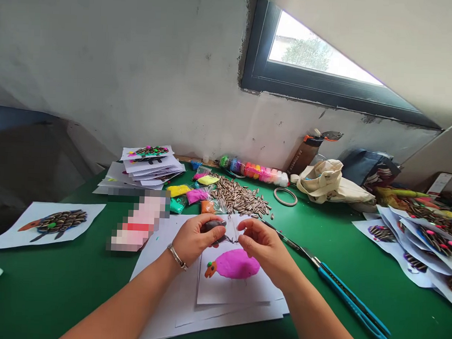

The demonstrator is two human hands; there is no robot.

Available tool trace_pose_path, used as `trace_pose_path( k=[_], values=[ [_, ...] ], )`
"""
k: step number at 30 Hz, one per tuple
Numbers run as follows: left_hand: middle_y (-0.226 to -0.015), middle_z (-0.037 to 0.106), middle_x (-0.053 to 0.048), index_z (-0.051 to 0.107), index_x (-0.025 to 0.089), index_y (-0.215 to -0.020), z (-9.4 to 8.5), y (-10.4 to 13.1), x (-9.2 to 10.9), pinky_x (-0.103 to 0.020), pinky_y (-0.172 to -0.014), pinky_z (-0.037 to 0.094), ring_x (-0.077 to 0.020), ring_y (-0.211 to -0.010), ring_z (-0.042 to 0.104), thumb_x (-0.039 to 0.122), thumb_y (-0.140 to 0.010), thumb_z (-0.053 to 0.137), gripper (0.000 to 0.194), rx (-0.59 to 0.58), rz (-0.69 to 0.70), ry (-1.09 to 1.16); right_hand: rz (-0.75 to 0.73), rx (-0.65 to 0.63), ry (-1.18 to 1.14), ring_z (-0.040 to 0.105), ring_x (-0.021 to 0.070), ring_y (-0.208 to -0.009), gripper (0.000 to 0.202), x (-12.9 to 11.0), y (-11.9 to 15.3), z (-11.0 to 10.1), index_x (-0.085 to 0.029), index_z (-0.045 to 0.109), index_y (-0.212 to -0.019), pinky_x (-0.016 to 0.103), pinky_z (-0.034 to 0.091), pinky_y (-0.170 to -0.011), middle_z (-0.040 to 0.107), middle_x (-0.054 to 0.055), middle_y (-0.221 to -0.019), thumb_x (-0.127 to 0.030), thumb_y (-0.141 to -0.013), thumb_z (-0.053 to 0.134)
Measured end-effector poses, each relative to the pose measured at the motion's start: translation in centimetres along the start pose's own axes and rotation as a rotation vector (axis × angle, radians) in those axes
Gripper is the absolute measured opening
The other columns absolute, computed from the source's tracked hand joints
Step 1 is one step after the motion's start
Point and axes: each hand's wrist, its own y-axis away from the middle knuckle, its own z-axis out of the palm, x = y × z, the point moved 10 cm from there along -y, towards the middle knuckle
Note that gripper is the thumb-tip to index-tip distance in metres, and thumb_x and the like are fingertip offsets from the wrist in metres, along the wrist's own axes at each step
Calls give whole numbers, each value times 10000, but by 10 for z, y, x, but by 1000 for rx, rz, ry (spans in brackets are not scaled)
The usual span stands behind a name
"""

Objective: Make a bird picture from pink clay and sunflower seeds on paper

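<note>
My left hand (202,234) is closed around a dark grey lump (213,225) above the top of a white sheet (235,296). To its right, my right hand (258,238) is held with thumb and fingertips close together; whatever is between them is too small to make out. Below both hands, the sheet carries a flat magenta oval (237,264) with an orange head (210,270) and a green dot at its left end. Larger white papers (160,296) lie underneath.
Sunflower seeds (242,196) and bagged coloured clay (198,195) lie behind the hands. Blue-handled tweezers (351,295) rest at the right. Seed pictures are stacked at the back left (151,168) and right (428,238). A bottle (305,153) and cloth bag (323,181) stand by the wall.
</note>
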Motion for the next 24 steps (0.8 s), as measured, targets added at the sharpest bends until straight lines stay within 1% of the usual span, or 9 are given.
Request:
trace_pose_path(
  k=[2, 4, 7, 10, 13, 15, 18, 20, 24],
  values=[
    [-680, 598, -6, 653, 105, -918, 1, 1, 2, -267, -509, 524, -135, -547, 584, 447, -631, 750, 456, -3, 14, -22, 7, -26, 7, 363, 93, -568, 133, -1, 1, 3, -188, 590, -898, 232, 273, -508, 436, -55, -627, -287, -810, 601],
    [-663, 596, -2, 658, 111, -903, 2, 2, 3, -262, -511, 517, -130, -532, 580, 430, -647, 735, 416, -3, 28, -71, -9, -43, 49, 365, 94, -580, 105, -3, 3, 6, -179, 589, -834, 234, 279, -517, 448, -45, -638, -281, -812, 592],
    [-646, 594, 3, 660, 117, -893, 2, 2, 2, -260, -509, 510, -124, -512, 575, 419, -655, 728, 390, 0, 22, -116, -73, -13, 147, 376, 101, -610, 110, -9, 4, 6, -173, 579, -754, 243, 297, -545, 459, -32, -650, -265, -814, 581],
    [-662, 599, -1, 648, 123, -877, 1, 0, -3, -271, -503, 522, -137, -535, 585, 449, -623, 752, 426, -2, -13, -35, -75, -11, 162, 361, 102, -595, 101, -8, 4, 6, -180, 628, -836, 248, 287, -543, 435, -39, -637, -266, -812, 582],
    [-647, 607, -4, 638, 123, -868, 1, -1, -6, -266, -497, 516, -141, -541, 589, 486, -604, 772, 467, -20, -43, 40, -8, -94, 115, 321, 96, -551, 183, 0, 4, 13, -198, 655, -961, 248, 257, -516, 389, -53, -602, -276, -812, 583],
    [-614, 609, -3, 636, 123, -873, 4, -1, -10, -256, -488, 501, -136, -517, 583, 505, -607, 775, 485, -48, -69, 54, -6, -104, 131, 315, 95, -541, 140, 0, 4, 13, -201, 647, -915, 250, 247, -508, 383, -54, -590, -272, -809, 590],
    [-596, 617, -5, 634, 126, -874, 6, -1, -14, -245, -471, 480, -134, -495, 580, 517, -608, 776, 494, -73, -96, 63, -57, -50, 181, 341, 100, -559, 66, -6, 4, 7, -202, 600, -829, 250, 260, -515, 413, -48, -606, -266, -813, 598],
    [-596, 621, -7, 633, 125, -873, 5, -1, -14, -236, -459, 469, -134, -491, 580, 513, -607, 777, 492, -62, -91, 55, -70, -47, 171, 351, 103, -570, 72, -8, 5, 6, -204, 592, -846, 248, 269, -520, 418, -47, -617, -271, -822, 597],
    [-585, 614, -1, 636, 119, -857, 2, -1, -10, -219, -439, 450, -124, -471, 572, 489, -632, 761, 450, -33, -66, 18, -37, -99, 82, 343, 100, -570, 148, -8, 7, 11, -196, 615, -930, 246, 268, -515, 407, -49, -626, -296, -822, 609]
  ],
)
